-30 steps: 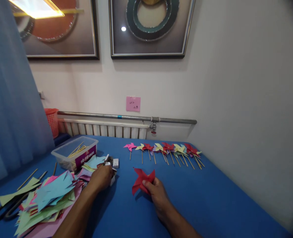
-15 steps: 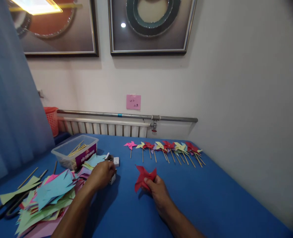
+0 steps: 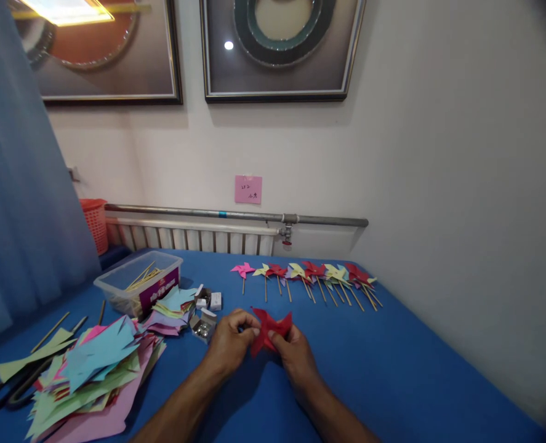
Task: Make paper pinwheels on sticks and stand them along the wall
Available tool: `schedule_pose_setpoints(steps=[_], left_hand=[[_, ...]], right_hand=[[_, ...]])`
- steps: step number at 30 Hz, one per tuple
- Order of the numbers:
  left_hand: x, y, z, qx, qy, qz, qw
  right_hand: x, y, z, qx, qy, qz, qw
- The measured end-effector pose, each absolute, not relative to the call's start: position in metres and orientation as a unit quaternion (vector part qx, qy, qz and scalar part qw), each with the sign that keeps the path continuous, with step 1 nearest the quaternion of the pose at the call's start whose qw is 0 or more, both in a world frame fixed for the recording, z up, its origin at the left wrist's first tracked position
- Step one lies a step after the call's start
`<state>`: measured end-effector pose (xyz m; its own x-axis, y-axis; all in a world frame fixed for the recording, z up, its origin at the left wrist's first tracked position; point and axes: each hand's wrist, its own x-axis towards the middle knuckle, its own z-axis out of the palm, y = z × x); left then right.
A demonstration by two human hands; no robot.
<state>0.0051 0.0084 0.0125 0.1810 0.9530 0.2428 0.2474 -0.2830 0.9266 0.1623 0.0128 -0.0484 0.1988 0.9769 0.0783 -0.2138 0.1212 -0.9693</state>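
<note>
A red paper pinwheel head (image 3: 263, 325), its blades folded to the middle, is pinched by my right hand (image 3: 295, 352), thumb on the front. My left hand (image 3: 233, 338) is closed with fingertips together at the pinwheel's left side; whatever is between them is too small to make out. Left of that hand stands an open small box (image 3: 203, 327) with shiny metal pieces that look like thumbtacks. Behind it are another open box (image 3: 202, 296) and a small white box (image 3: 216, 301).
Finished pinwheels on sticks (image 3: 314, 272) lie in a row at the back right. Stacks of cut coloured paper (image 3: 97, 363) cover the left front, beside black-handled scissors (image 3: 21, 381). A clear plastic tub (image 3: 116, 286) of wooden sticks stands behind them, near a blue curtain (image 3: 28, 184).
My left hand has come away from the small boxes and moved right to the red pinwheel's left side. My right hand keeps its hold in nearly the same place.
</note>
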Motion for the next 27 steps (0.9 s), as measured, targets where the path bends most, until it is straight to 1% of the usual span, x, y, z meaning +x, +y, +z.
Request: schedule_pose_setpoints(steps=[5,7,12,21,27], left_hand=[[0.016,0.005,0.008,0.602,0.461,0.467,0.455],[0.020,0.004,0.005,0.598,0.456,0.467,0.466],[0.020,0.005,0.001,0.621,0.429,0.475,0.452],[0.019,0.006,0.003,0.643,0.431,0.470,0.424],[0.019,0.009,-0.001,0.580,0.426,0.457,0.523]], right_hand=[[0.162,0.006,-0.036,-0.463,-0.430,0.466,0.619],[0.161,0.003,-0.032,-0.458,-0.436,0.465,0.619],[0.159,0.002,-0.032,-0.448,-0.443,0.476,0.614],[0.160,0.010,-0.048,-0.442,-0.433,0.491,0.614],[0.156,0.001,-0.033,-0.407,-0.432,0.531,0.605]])
